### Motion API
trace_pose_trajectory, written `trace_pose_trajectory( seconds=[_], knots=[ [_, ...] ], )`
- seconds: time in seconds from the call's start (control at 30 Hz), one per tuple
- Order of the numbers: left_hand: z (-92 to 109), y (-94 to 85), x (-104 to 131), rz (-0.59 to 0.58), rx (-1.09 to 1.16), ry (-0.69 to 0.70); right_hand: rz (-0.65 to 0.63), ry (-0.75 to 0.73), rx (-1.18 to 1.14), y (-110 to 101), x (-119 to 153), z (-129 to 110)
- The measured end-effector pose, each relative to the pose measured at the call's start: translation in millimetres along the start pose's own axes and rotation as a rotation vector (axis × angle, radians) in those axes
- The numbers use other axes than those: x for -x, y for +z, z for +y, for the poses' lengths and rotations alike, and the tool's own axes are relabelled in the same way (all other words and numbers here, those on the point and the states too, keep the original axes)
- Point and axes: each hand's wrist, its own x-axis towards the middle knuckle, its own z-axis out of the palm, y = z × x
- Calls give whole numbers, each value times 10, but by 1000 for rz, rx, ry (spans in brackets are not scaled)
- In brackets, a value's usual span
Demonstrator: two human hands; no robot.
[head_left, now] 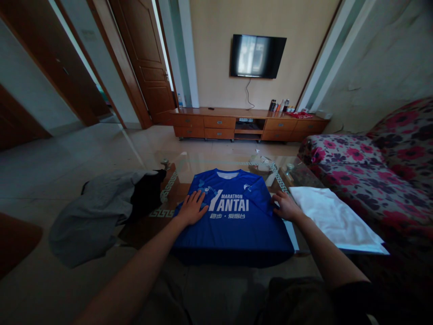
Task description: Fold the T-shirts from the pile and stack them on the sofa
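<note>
A blue T-shirt (pixel 233 232) with white lettering lies face up on the glass table, its neckline away from me and its lower part hanging over the near edge. My left hand (pixel 192 208) rests on the shirt's left side with its fingers spread. At the right sleeve, my right hand (pixel 286 205) touches the fabric edge with bent fingers; whether it pinches the cloth is unclear. A folded white garment (pixel 333 214) lies right of my right hand. On the left, a grey garment (pixel 91 216) and a black one (pixel 147 194) are heaped at the table's edge.
The glass table (pixel 216 158) has patterned borders and a crumpled clear plastic item (pixel 260 162) at its far side. A flowered sofa (pixel 358 171) stands on the right. Beyond are a low wooden cabinet (pixel 219 122) with bottles and a wall-mounted television (pixel 257 56).
</note>
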Motion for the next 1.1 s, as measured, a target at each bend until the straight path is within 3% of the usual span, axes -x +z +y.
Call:
trace_pose_trajectory(
  seconds=[0.17,0.27,0.4,0.57,0.77,0.87,0.97,1.1],
  knots=[
    [-20,20,-5,6,2,11,59,-118,-46,-51,-32,-164],
    [-24,30,-7,15,1,6,59,-76,-51,-41,-28,-200],
    [-27,27,-8,11,10,3,-41,-70,-11,-33,4,-205],
    [-34,11,-2,15,16,11,4,-110,47,-61,1,-249],
    [-33,12,3,21,13,17,-167,-68,88,-179,-25,-382],
    [-32,20,-3,21,12,17,-45,-29,96,-200,-61,-516],
    [-32,30,-12,14,17,10,59,1,70,-97,-130,-707],
    [-32,41,-16,17,16,12,23,100,34,151,-239,-955]
  ],
)
